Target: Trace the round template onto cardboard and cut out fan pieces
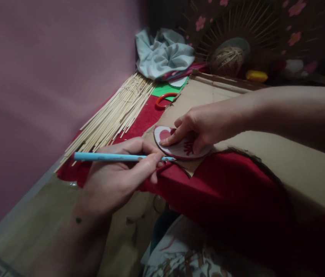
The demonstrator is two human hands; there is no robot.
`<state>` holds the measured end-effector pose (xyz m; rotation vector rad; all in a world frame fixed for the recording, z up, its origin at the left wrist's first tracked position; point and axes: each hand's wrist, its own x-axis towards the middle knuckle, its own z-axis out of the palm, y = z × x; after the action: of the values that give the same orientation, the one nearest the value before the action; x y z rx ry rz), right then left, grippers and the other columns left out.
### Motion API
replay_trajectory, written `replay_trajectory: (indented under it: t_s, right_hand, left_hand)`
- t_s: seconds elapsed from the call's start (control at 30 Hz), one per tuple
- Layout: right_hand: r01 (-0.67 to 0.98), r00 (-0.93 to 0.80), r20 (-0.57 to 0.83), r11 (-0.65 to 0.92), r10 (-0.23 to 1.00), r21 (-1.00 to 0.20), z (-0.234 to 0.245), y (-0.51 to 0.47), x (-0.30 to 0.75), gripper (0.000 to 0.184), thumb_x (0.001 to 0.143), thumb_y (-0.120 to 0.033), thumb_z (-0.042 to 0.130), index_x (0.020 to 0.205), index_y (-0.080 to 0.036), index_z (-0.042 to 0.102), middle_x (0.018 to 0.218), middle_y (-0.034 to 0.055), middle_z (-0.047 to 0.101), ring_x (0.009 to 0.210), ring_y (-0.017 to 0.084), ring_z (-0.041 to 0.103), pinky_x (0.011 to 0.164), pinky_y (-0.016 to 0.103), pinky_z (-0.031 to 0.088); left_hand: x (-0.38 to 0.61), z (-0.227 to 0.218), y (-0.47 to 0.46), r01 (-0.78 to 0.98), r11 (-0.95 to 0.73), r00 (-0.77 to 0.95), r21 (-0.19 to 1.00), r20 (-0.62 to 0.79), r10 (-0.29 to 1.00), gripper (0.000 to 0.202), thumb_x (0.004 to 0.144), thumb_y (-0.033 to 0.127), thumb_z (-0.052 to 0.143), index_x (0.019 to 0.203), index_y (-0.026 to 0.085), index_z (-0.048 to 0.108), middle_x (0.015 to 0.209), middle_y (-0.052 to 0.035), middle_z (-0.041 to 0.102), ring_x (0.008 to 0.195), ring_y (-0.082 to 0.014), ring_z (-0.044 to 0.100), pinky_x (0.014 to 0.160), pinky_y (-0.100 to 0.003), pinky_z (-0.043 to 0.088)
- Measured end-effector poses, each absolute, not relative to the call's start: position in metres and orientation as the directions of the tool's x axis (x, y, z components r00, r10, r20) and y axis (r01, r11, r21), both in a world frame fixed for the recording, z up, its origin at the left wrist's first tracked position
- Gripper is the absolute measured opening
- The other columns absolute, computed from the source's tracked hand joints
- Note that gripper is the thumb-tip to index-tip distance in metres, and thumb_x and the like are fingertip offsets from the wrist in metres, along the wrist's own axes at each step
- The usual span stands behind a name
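Note:
My left hand [130, 165] grips a light blue pencil [107, 157] between thumb and fingers. The pencil's tip meets the lower edge of an oval cutout [176, 148], which is white with a pink circle and dark red markings. From the right, my right hand [199, 129] presses the cutout down with its index finger and thumb; the other fingers are partly hidden. Under the cutout lies a sheet of brown cardboard [295, 154] with rough, cut edges. Red cloth [225, 177] shows below the cardboard's near edge.
Thin wooden sticks [113, 115] lie in a bundle along the pink wall [49, 69]. Orange-handled scissors [162, 100], with blades hidden, rest beside green paper [162, 89]. Crumpled light blue cloth [165, 54], a ball of twine [228, 57] and a yellow object [256, 75] stand farther back.

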<state>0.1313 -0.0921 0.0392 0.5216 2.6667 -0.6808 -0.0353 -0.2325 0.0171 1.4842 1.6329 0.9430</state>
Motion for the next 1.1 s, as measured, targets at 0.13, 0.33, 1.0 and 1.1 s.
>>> replay_trajectory:
  t_s: [0.13,0.33,1.0,1.1]
  right_hand:
    - [0.423,-0.882,-0.396,0.801,0.256,-0.424,0.04,-0.094,0.132,0.066,0.067,-0.012,0.061,0.127,-0.038,0.049,0.089,-0.0068,0.065,0.079,0.014,0.056,0.071,0.024,0.04]
    - [0.361,-0.908,-0.372,0.809,0.192,-0.464,0.044,-0.096,0.133,0.057,0.067,-0.008,0.058,0.119,-0.031,0.059,0.086,-0.0054,0.065,0.077,0.014,0.055,0.069,0.024,0.04]
    - [0.361,-0.896,-0.392,0.854,0.207,-0.374,0.043,-0.093,0.129,0.074,0.066,-0.011,0.06,0.134,-0.034,0.042,0.089,-0.002,0.062,0.076,0.014,0.054,0.068,0.025,0.039]
    - [0.371,-0.882,-0.43,0.849,0.194,-0.378,0.045,-0.094,0.126,0.074,0.065,-0.009,0.059,0.134,-0.031,0.043,0.091,-0.0014,0.063,0.076,0.014,0.054,0.068,0.024,0.04]
  left_hand:
    - [-0.025,0.016,-0.231,0.453,0.015,0.007,0.892,-0.02,1.0,0.014,0.077,0.03,0.058,0.07,0.018,0.062,0.05,0.0022,0.062,0.047,-0.0098,0.056,0.044,-0.018,0.044]
    - [-0.014,0.012,-0.226,0.463,-0.036,0.061,0.885,0.009,0.998,0.011,0.077,0.026,0.056,0.072,0.018,0.062,0.051,0.0023,0.063,0.047,-0.0104,0.058,0.044,-0.019,0.044]
    - [-0.044,0.027,-0.217,0.452,0.159,-0.111,0.878,-0.121,0.986,0.018,0.073,0.035,0.061,0.063,0.019,0.06,0.044,0.0025,0.059,0.034,-0.0074,0.047,0.032,-0.018,0.029]
    - [-0.05,0.028,-0.213,0.452,0.165,-0.13,0.877,-0.118,0.984,0.017,0.072,0.033,0.06,0.062,0.019,0.061,0.041,0.0028,0.058,0.032,-0.0076,0.046,0.031,-0.018,0.031]
